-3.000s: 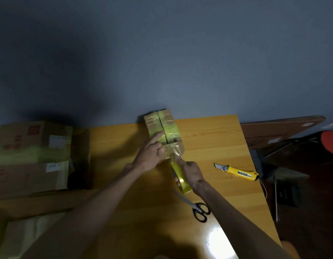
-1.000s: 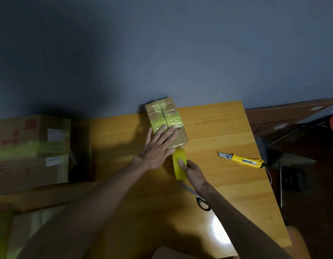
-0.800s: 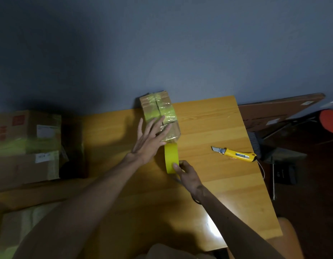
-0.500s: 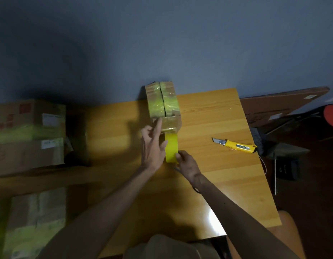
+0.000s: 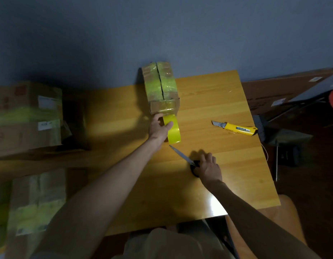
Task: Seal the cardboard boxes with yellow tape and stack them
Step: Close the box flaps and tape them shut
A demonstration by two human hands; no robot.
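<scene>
Room: dim, with a grey-blue wall [image 5: 162, 25] behind a yellow wooden worktop [image 5: 218, 94].
Box: a cardboard box [image 5: 161, 85] stands at the worktop's far edge against the wall. Yellow tape bands cross its top, and a dark seam runs down the middle.
Tape roll: the yellow tape roll [image 5: 174, 131] stands on edge just in front of the box's near face, almost touching it.
Left hand: the left hand [image 5: 159, 128] grips the tape roll, with the fingers curled round its left side and the thumb across the yellow band.
Right hand: the right hand [image 5: 208, 168] is nearer the worktop's near edge, its fingers curled over the black handles of the scissors [image 5: 181, 155].
Scissors: they lie on the wood with the blades together, and the tip points at the tape roll, just short of it.
Knife: a yellow utility knife [image 5: 236, 128] lies near the right edge with its blade out, well apart from both hands.
Writing: the stacked boxes [image 5: 27, 116] past the left edge carry white labels and red print, too blurred to read. The mark on the knife handle is also unreadable.
Other boxes: a taped box [image 5: 37, 200] sits low off the near left corner.
Room to move: bare wood shows between the box and the knife, and along the near edge, where there is glare.
Right side: a flat cardboard sheet [image 5: 285, 86] lies beyond the right edge.
</scene>
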